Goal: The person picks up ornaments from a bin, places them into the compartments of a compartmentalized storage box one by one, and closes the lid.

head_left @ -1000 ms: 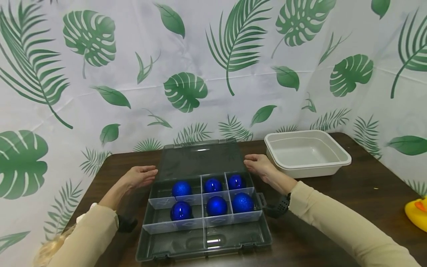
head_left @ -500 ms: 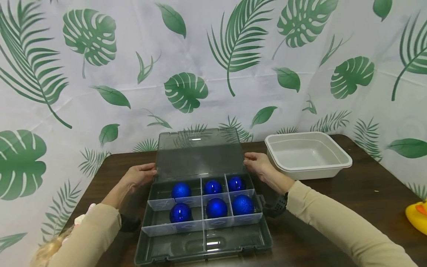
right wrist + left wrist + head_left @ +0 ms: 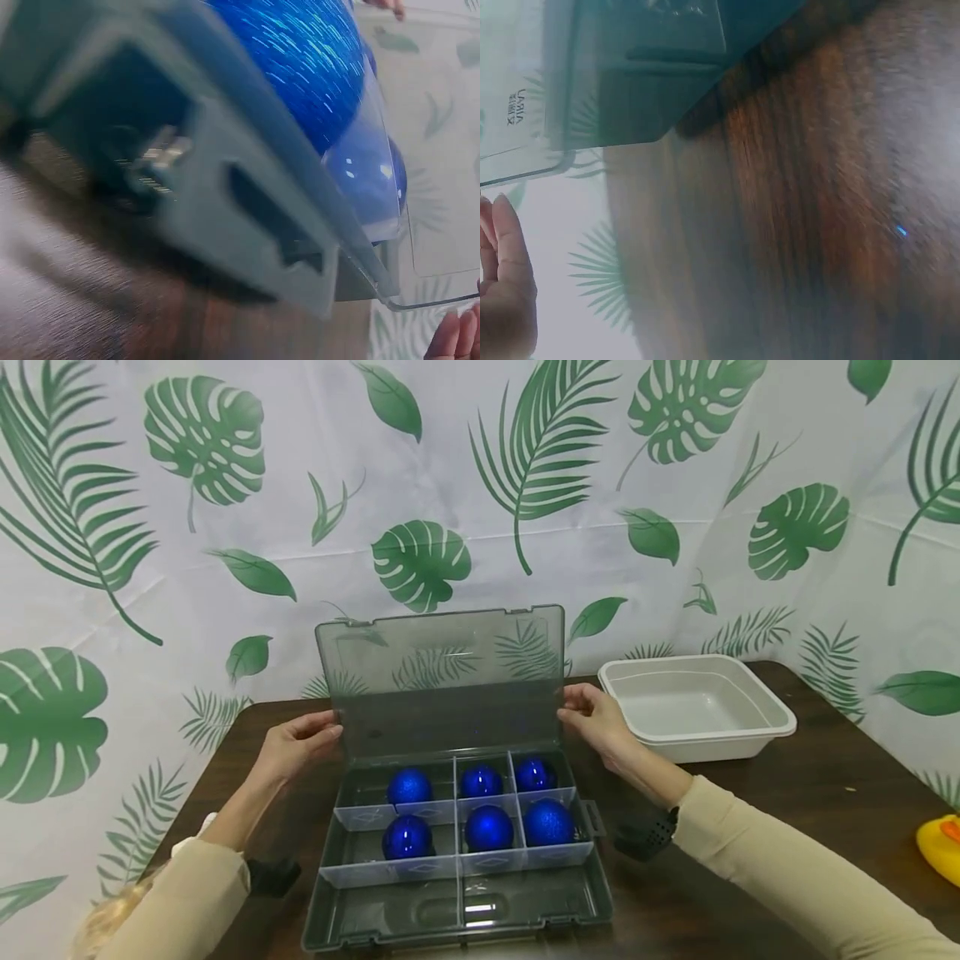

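Note:
A smoky clear plastic organizer box (image 3: 397, 897) lies on the table with its hinged lid (image 3: 442, 685) tilted up at the back. Several shiny and glittery blue balls (image 3: 489, 828) sit singly in its divided compartments. My left hand (image 3: 296, 747) holds the lid's left edge between thumb and fingers. At the opposite edge, my right hand (image 3: 600, 722) pinches the lid near mid-height. The left wrist view catches the left fingers (image 3: 511, 232) right by the lid's edge. In the right wrist view, a glittery ball (image 3: 307, 67) shows behind the box wall, and the right fingertips (image 3: 446, 334) meet the lid's corner.
A white plastic basin (image 3: 697, 710) stands at the back right of the dark wooden table (image 3: 757, 818). A yellow rubber duck (image 3: 937, 847) is at the right edge. Behind the table hangs a leaf-patterned cloth (image 3: 300, 460). The box's side latch (image 3: 592, 818) sticks out to the right.
The lid has swung up from leaning low at the back to nearly upright, both hands rising slightly with it at its sides. The box and balls stay in place.

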`<state>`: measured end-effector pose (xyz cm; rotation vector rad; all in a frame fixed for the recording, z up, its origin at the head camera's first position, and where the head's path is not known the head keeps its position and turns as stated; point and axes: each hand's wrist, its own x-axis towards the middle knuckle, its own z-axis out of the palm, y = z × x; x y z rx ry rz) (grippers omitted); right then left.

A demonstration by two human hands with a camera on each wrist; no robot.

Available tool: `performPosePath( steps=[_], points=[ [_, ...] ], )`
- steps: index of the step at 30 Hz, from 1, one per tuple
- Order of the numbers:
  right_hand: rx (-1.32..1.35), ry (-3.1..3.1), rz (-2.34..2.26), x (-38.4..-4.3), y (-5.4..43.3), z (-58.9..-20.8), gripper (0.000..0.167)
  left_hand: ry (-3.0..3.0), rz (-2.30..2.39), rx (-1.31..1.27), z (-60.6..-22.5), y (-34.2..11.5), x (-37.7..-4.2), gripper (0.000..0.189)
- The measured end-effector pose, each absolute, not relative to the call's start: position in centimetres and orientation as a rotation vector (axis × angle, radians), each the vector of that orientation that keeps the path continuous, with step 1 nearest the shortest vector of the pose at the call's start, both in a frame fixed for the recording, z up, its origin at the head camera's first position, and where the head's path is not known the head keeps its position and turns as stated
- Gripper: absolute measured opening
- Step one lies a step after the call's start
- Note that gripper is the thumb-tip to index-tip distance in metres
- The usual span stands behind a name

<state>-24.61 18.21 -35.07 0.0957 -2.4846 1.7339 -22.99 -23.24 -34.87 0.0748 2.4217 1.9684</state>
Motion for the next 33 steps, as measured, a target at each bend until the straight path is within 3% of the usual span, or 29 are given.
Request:
performPosePath(
  steps=[6,13,18,24,33],
  points=[
    [0.308,-2.538,1.686,-21.3,19.6,-34.2,0.021,2.620,1.774,0.226,-33.7,-23.8,-19.8,0.045],
    [0.539,-2.678,1.728,-15.5,21.7,-33.7,0.046,2.605,1.472,0.331,-33.1,-24.4,-15.2,0.043],
    [0.735,-2.796,1.628,-12.7,21.9,-34.6,0.048,2.381,1.429,0.373,-33.6,-24.8,-12.9,0.053],
    [0.791,-2.845,1.543,-13.6,21.6,-35.1,0.055,2.515,1.284,0.292,-33.5,-23.9,-13.0,0.062],
    [0.665,-2.944,1.602,-19.0,20.8,-36.0,0.070,2.586,1.332,0.228,-34.8,-22.1,-17.2,0.071]
  ],
)
